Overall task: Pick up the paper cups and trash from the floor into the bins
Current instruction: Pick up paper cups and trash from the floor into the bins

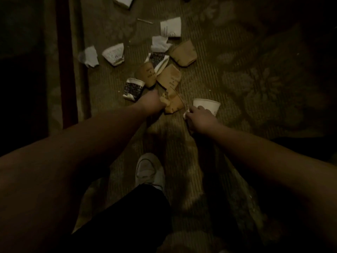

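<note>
Your shoe [149,170]: near edge, on carpet [228,70]. Your left hand [155,102]: fingers hidden, touching brown cup [173,105]; grip cannot tell. Your right hand [199,115]: gripping white cup [207,105], upright, plus white scrap [185,115]. Crushed cups, paper litter floor beyond hands.

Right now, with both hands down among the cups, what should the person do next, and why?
Probably lift the brown cup that the left hand grips, since the right hand already holds a white cup. No bin is in view.
</note>
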